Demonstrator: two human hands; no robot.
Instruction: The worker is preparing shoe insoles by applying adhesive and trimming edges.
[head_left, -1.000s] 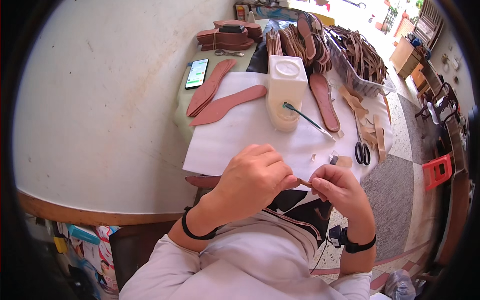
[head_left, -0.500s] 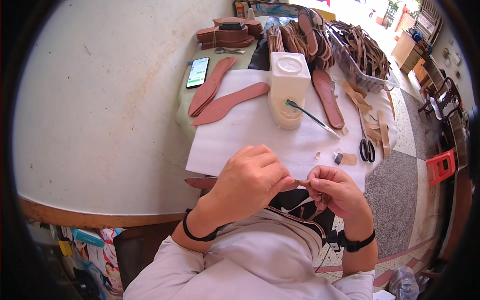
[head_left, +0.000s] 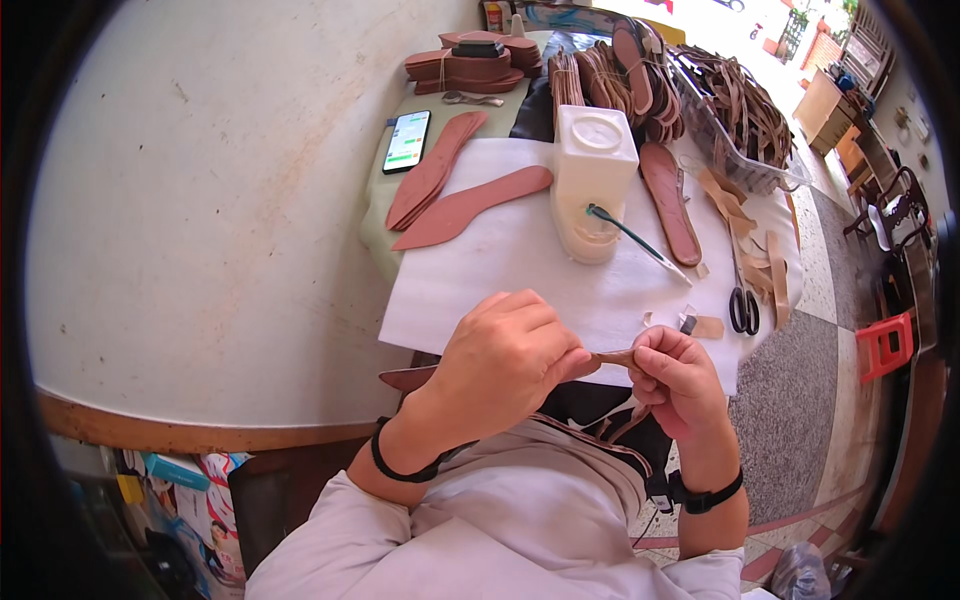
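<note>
Over the near edge of the table, my left hand (head_left: pixel 500 360) is closed round a reddish-brown insole (head_left: pixel 405 379). One end of it pokes out left of my wrist, and the middle is hidden by the hand. My right hand (head_left: pixel 682 378) pinches a thin brown strip (head_left: pixel 612 357), which spans the short gap to my left fingertips. More of the strip hangs below my right hand toward my lap. Beyond my hands stands a cream plastic glue container (head_left: pixel 597 165) with a dark-green-handled brush (head_left: pixel 640 243) resting in its opening.
Loose insoles (head_left: pixel 470 208) lie at the left beside a phone (head_left: pixel 406 142). Bundled insoles (head_left: pixel 460 68) are stacked behind. A clear bin (head_left: pixel 740 165) of brown strips stands back right. Black-handled scissors (head_left: pixel 744 310) and tan scraps (head_left: pixel 776 275) lie along the right edge.
My right hand has shifted slightly right and up, and a longer piece of strip shows between my hands. The view has turned slightly; the table things keep their places.
</note>
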